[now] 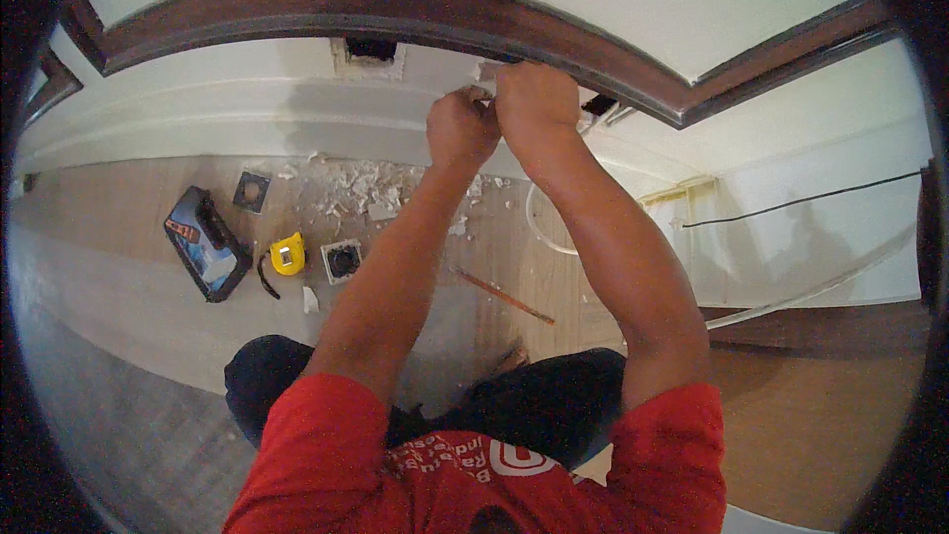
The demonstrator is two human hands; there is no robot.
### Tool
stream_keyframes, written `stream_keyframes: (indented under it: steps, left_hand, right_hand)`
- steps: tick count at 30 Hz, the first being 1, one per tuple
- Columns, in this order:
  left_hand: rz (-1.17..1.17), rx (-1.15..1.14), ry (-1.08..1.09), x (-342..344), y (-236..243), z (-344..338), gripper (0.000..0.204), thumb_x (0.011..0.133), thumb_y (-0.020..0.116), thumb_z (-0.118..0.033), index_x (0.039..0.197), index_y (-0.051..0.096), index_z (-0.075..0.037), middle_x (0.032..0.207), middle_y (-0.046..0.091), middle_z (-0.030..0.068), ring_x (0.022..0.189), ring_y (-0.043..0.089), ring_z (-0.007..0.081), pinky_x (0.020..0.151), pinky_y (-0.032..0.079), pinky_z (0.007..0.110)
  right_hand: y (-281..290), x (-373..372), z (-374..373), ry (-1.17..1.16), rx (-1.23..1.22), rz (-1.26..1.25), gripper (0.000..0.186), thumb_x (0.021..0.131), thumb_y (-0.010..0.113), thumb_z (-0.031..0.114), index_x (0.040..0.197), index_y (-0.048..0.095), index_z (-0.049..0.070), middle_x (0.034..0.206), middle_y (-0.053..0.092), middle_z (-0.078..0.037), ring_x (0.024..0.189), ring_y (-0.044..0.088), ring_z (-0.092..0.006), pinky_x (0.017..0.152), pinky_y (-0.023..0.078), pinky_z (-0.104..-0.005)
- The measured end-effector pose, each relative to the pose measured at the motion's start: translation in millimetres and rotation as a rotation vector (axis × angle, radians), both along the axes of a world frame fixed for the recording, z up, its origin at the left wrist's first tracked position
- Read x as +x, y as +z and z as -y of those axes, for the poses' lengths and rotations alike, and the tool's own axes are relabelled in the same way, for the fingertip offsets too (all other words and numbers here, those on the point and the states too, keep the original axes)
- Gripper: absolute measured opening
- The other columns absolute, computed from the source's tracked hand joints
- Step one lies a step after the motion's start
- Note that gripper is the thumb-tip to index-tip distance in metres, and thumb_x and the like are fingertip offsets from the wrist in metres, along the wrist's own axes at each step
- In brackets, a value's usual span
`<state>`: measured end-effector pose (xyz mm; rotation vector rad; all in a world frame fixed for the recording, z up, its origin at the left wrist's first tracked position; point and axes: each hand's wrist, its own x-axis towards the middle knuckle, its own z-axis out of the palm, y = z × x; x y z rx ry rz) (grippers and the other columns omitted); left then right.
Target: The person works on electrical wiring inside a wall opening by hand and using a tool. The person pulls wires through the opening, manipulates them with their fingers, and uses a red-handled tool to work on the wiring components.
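Both my arms reach forward to the pale wall just under a dark wooden trim (395, 8). My left hand (461, 129) is closed, its thumb and fingers pinched together against the wall. Right beside it, my right hand (537, 101) is curled with its back toward me, close under the trim. Whatever the fingers hold is hidden behind the hands. A ragged-edged rectangular hole (372, 50) opens in the wall to the left of my hands. Another dark opening (598, 105) shows just right of my right hand.
White broken plaster (358, 188) litters the floor below the wall. Left of my arms lie a yellow tape measure (288, 255), a black-edged case (206, 245) and two square fittings (343, 261) (252, 192). An orange-brown stick (506, 297) lies between my forearms; a pale cable (542, 229) curves behind the right one.
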<state>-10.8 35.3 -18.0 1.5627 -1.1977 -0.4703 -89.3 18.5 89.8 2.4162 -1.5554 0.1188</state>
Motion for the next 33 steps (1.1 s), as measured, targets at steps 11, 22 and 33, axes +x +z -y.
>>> stream_keyframes:
  steps: [11, 22, 33]
  left_hand:
    - [-0.052, 0.094, -0.006, -3, -6, -6, 0.024, 0.07, 0.07, -0.022, 0.086, 0.072, -0.003, 0.074, 0.069, 0.0159, 0.072, 0.067, 0.0353, 0.07, 0.053, 0.042]
    - [-0.204, 0.06, 0.061, -4, 15, -7, 0.033, 0.074, 0.071, -0.031, 0.087, 0.071, -0.001, 0.081, 0.07, 0.0188, 0.076, 0.068, 0.0333, 0.075, 0.052, 0.04]
    - [-0.105, 0.096, 0.046, -17, 32, 6, 0.046, 0.074, 0.074, -0.046, 0.072, 0.068, 0.0, 0.07, 0.067, 0.0192, 0.07, 0.067, 0.0363, 0.067, 0.051, 0.043]
  right_hand:
    - [6, -44, 7, 0.137, 0.141, -0.178, 0.018, 0.079, 0.06, 0.015, 0.081, 0.071, 0.001, 0.083, 0.068, -0.021, 0.079, 0.068, -0.036, 0.072, 0.054, -0.0468]
    - [-6, -33, -6, -0.07, -0.008, 0.088, 0.018, 0.082, 0.057, 0.015, 0.089, 0.071, 0.007, 0.083, 0.068, -0.018, 0.078, 0.068, -0.034, 0.069, 0.054, -0.0444]
    - [-56, -84, -4, 0.07, 0.127, 0.247, 0.028, 0.091, 0.054, 0.026, 0.084, 0.069, 0.003, 0.084, 0.066, -0.019, 0.08, 0.066, -0.036, 0.072, 0.051, -0.0476]
